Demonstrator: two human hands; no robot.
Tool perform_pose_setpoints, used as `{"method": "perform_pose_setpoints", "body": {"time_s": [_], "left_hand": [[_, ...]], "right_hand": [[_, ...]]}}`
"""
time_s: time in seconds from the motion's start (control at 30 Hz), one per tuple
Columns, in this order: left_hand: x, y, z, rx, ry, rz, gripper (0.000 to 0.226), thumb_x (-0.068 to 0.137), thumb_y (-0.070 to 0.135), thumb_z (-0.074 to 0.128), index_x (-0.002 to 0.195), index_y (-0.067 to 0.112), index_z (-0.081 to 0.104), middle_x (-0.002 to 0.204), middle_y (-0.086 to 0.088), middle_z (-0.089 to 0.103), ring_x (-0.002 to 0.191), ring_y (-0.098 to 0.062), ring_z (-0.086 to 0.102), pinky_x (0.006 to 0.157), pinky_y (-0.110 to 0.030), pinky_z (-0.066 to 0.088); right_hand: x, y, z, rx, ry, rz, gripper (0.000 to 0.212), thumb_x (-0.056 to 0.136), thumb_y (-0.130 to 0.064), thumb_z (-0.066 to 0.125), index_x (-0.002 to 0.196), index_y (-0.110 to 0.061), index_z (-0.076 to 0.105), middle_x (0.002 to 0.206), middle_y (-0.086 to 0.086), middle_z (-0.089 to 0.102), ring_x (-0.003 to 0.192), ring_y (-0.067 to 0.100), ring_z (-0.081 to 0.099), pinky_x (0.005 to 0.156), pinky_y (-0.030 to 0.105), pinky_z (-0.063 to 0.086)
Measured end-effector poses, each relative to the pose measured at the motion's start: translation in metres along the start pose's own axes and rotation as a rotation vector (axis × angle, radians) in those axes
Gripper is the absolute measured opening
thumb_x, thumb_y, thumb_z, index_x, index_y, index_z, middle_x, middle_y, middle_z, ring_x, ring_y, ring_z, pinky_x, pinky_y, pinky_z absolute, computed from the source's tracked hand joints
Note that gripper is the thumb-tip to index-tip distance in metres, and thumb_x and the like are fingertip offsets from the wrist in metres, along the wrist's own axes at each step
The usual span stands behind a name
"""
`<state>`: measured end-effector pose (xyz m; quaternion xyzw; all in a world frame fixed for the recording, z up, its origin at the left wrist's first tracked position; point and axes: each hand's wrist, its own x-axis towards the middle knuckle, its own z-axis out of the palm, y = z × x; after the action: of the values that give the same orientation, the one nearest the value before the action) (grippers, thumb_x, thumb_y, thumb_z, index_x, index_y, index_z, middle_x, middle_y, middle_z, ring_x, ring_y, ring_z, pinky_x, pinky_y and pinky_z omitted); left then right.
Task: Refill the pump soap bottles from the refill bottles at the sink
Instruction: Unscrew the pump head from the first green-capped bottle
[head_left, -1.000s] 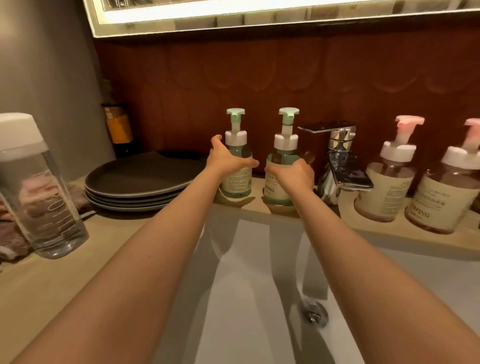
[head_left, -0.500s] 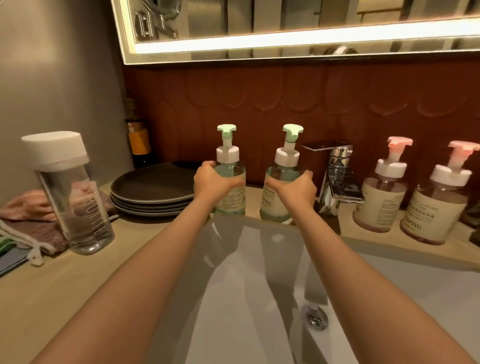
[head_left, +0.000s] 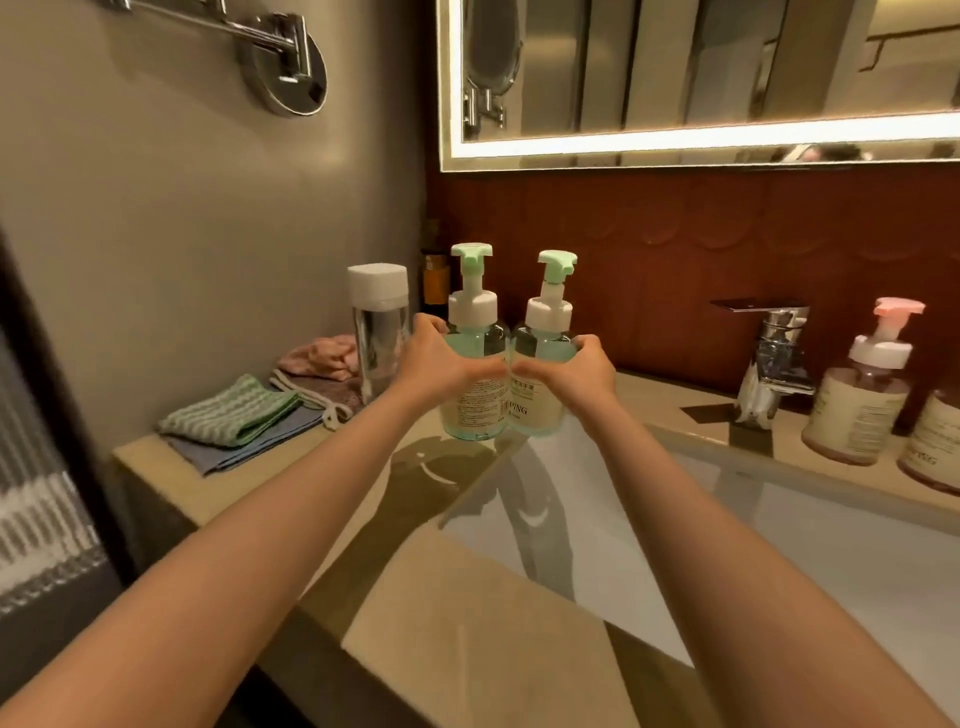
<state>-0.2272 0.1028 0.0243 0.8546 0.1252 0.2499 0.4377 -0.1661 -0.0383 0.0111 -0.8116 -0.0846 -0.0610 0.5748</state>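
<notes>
Head view, centre: left hand (head_left: 441, 364) gripping one green-pump bottle (head_left: 475, 335), right hand (head_left: 576, 371) gripping its twin (head_left: 545, 338). Held off counter (head_left: 483, 613), likely for refilling.

The left green-pump bottle (head_left: 480, 400) and right green-pump bottle (head_left: 537, 410) are clear, glossy plastic with matt cream labels. The tap (head_left: 774, 358) is polished, mirror-bright metal. The striped cloth (head_left: 234, 413) is ribbed woven fabric; the counter (head_left: 483, 618) is smooth, low-sheen.
</notes>
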Motion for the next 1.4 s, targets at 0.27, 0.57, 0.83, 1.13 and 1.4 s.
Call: {"method": "perform_pose_setpoints", "body": {"time_s": [0.27, 0.57, 0.83, 1.13, 1.4], "left_hand": [[-0.047, -0.051, -0.086, 0.026, 0.15, -0.099, 0.084, 0.065, 0.033, 0.083, 0.127, 0.008, 0.033, 0.126, -0.005, 0.044, 0.111, -0.019, 0.046, 0.086, -0.03, 0.039], [-0.066, -0.093, -0.123, 0.035, 0.238, -0.21, 0.084, 0.062, 0.037, 0.084, 0.124, 0.01, 0.033, 0.121, -0.005, 0.049, 0.112, -0.022, 0.05, 0.087, -0.033, 0.042], [-0.058, -0.106, -0.133, 0.061, 0.277, -0.216, 0.08, 0.062, 0.034, 0.083, 0.12, 0.011, 0.032, 0.105, 0.001, 0.045, 0.099, -0.019, 0.049, 0.08, -0.03, 0.041], [-0.046, -0.123, -0.122, 0.058, 0.332, -0.267, 0.091, 0.062, 0.036, 0.083, 0.13, 0.01, 0.029, 0.132, -0.009, 0.045, 0.125, -0.03, 0.04, 0.098, -0.04, 0.039], [-0.069, -0.091, -0.105, 0.323, 0.556, 0.405, 0.067, 0.073, 0.031, 0.059, 0.13, 0.016, 0.028, 0.135, -0.016, 0.035, 0.121, -0.027, 0.038, 0.102, -0.034, 0.036]], "right_hand": [[-0.049, -0.017, 0.073, 0.017, -0.198, 0.017, 0.084, 0.07, -0.029, 0.08, 0.136, -0.008, 0.033, 0.132, 0.01, 0.05, 0.121, 0.027, 0.049, 0.094, 0.038, 0.044], [-0.073, -0.026, 0.14, 0.001, -0.228, -0.013, 0.081, 0.064, -0.029, 0.082, 0.13, -0.007, 0.041, 0.131, 0.013, 0.044, 0.115, 0.027, 0.051, 0.094, 0.038, 0.046], [-0.073, -0.031, 0.16, 0.017, -0.225, -0.096, 0.082, 0.063, -0.026, 0.082, 0.131, -0.009, 0.039, 0.13, 0.011, 0.048, 0.118, 0.026, 0.048, 0.096, 0.038, 0.044], [-0.067, -0.029, 0.153, -0.041, -0.292, -0.17, 0.09, 0.066, -0.029, 0.081, 0.14, -0.021, 0.031, 0.138, 0.01, 0.043, 0.12, 0.028, 0.048, 0.099, 0.041, 0.042], [-0.07, -0.033, 0.136, -0.076, -0.352, -0.15, 0.09, 0.066, -0.03, 0.082, 0.139, -0.015, 0.03, 0.136, 0.008, 0.045, 0.121, 0.025, 0.047, 0.096, 0.04, 0.044]]}}
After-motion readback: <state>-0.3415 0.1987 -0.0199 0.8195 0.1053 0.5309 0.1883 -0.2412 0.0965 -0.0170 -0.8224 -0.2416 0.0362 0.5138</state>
